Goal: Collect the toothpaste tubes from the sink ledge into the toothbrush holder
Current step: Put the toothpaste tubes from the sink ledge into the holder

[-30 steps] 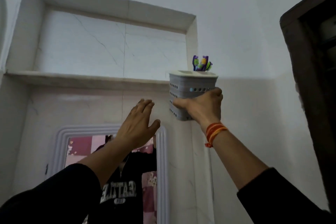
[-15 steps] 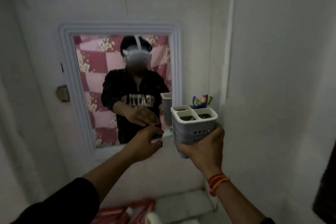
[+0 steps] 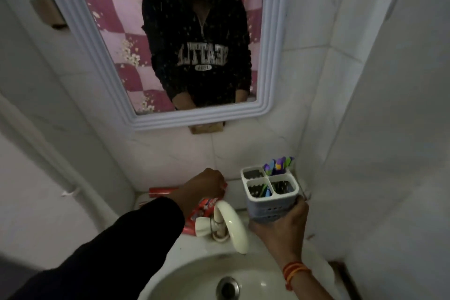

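A red toothpaste tube lies along the back of the sink ledge, against the wall. My left hand is over its right end with the fingers curled around it. A second red and white tube lies just in front, partly hidden by my wrist and the tap. My right hand grips the grey, four-compartment toothbrush holder from below, upright, at the right end of the ledge. Colourful toothbrushes stick out of its back right compartment.
A cream curved tap stands between my hands, over the white basin with its metal drain. A white-framed mirror hangs above. Tiled walls close in on the left and right.
My view has dropped from the high shelf past the mirror to the sink. My right hand brought the holder down to the ledge; my left hand reached down and closed on the back tube.
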